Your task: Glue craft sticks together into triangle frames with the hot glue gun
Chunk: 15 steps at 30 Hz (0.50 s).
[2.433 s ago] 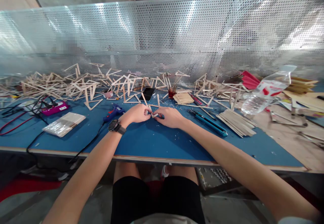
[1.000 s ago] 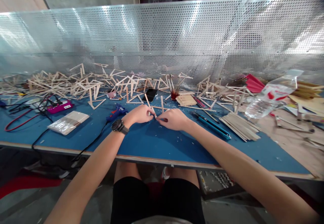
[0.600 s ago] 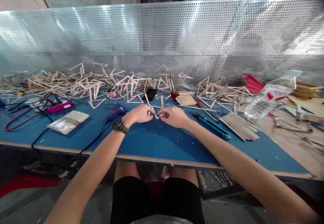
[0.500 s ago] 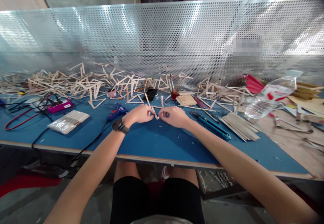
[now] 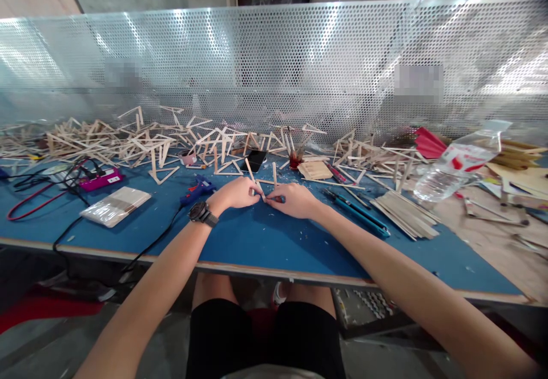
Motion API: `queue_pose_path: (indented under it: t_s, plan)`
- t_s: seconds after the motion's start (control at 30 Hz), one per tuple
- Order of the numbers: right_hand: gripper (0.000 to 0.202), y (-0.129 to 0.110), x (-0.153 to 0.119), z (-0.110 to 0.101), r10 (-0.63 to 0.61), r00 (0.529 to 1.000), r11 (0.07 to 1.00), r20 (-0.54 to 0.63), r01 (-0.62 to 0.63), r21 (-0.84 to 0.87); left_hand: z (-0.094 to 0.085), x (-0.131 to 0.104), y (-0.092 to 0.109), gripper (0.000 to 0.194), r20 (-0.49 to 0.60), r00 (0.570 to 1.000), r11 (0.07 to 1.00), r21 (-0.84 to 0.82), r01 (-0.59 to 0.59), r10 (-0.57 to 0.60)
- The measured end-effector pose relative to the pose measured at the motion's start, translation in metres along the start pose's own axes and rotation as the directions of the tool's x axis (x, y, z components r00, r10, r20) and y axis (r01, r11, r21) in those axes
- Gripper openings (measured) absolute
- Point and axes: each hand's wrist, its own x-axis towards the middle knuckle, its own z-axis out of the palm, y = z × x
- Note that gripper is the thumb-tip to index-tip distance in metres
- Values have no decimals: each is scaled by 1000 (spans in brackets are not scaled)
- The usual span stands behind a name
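The left hand (image 5: 234, 192) and the right hand (image 5: 294, 199) are meeting over the blue tabletop (image 5: 257, 236), both pinching a small frame of wooden craft sticks (image 5: 262, 186). The left thumb and forefinger are closing on the near end of a slanted stick, and the right fingertips are clenching the joint just beside them, so the frame's corner is sitting between the two grips while its other sticks are rising away from the fingers, toward the mesh screen. A black wristwatch (image 5: 201, 213) is sitting on the left wrist. Just beyond the left hand, a blue glue gun (image 5: 196, 189) is lying with its cord running toward the table edge. Past the right hand, a teal utility knife (image 5: 357, 213) is lying near a stack of loose craft sticks (image 5: 405, 212). Beyond the held frame, a black phone (image 5: 256, 160) is lying flat, and behind it a heap of finished stick triangles (image 5: 141, 139) is spreading along the screen.
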Motion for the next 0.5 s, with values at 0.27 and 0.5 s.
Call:
queue_pose_path:
  t_s: [0.27, 0.5]
  plan:
    - [28, -3, -1, -1, -19, 1000, 999, -12, 18, -40, 0, 0, 0, 34, 6, 1000, 1000, -7, -2, 2]
    - [29, -10, -3, -4, -14, 999, 994, 33, 18, -111, 0, 1, -2, 33, 15, 1000, 1000, -14, 1, -1]
